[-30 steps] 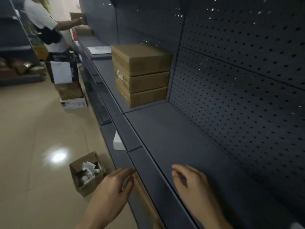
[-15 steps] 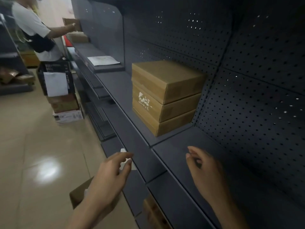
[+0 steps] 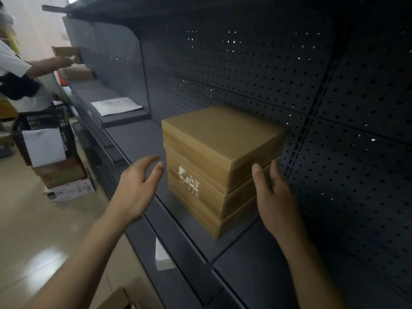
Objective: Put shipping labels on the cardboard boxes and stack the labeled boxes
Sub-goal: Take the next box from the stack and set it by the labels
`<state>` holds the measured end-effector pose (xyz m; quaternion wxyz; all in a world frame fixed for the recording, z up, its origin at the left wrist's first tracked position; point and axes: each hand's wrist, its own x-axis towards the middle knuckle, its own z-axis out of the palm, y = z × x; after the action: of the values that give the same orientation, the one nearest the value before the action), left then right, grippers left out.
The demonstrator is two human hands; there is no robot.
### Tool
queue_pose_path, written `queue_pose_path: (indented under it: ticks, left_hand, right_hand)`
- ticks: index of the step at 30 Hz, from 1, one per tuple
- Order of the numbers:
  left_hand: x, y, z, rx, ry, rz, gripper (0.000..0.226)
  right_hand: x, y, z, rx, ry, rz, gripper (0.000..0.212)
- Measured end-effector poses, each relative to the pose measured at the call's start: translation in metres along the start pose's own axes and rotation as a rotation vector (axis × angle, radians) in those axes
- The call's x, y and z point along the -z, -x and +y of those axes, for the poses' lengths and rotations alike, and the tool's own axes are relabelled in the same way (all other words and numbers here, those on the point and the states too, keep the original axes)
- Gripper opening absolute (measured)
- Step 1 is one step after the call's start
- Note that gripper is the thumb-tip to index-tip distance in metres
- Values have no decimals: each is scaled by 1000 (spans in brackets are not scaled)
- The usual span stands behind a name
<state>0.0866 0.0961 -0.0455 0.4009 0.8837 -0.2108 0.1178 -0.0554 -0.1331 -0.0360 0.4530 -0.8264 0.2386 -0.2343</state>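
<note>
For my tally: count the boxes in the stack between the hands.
3, stacked on the shelf: top box, middle box with white print, bottom box. Any behind them would be hidden.

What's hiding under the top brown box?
Two more cardboard boxes: the middle box with white print, then the bottom box on the grey shelf. Their tops are covered and cannot be seen.

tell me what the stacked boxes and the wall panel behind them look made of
Stacked boxes: brown cardboard, matte, going by the flat tan faces and folded edges.
Back panel: probably painted sheet metal, dark grey with a dull finish; regular punched holes let light through, though the look leaves it open.
</note>
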Motion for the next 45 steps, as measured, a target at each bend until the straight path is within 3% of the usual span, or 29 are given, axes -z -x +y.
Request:
queue_pose_path:
  ticks: [7, 10, 15, 18, 22, 26, 30, 36, 39, 41, 45]
  left_hand:
    - [-5, -96, 2, 41, 120, -33, 53]
    - [-11, -125, 0, 90, 230, -121, 49]
    - [-24, -158, -8, 179, 572, -253, 42]
    - [-25, -156, -9, 134, 622, -274, 38]
    - [-22, -132, -4, 84, 674, -276, 48]
    - [-19, -91, 18, 26, 686, -285, 50]
    - [-32, -45, 50, -20, 693, -326, 52]
    - [-61, 35, 105, -72, 706, -308, 61]
    - [-78, 80, 136, -67, 691, -329, 55]
    - [-90, 114, 154, -74, 692, -368, 49]
    - [-124, 178, 179, -69, 720, -477, 47]
  right_hand:
    - [-15, -47, -13, -169, -50, 78, 93]
    - [-23, -53, -20, -283, -183, 107, 73]
    - [-38, -58, -31, -306, -366, 179, 42]
    - [-43, -53, -38, -291, -398, 239, 40]
    - [-38, -33, -34, -280, -504, 306, 52]
    - [-8, -1, -21, -286, -514, 411, 92]
    - [33, 43, -1, -277, -532, 491, 99]
    - [92, 120, 37, -235, -626, 550, 75]
    - [129, 156, 64, -240, -635, 562, 76]
    - [155, 181, 84, -263, -646, 572, 80]
    - [204, 225, 123, -288, -616, 574, 65]
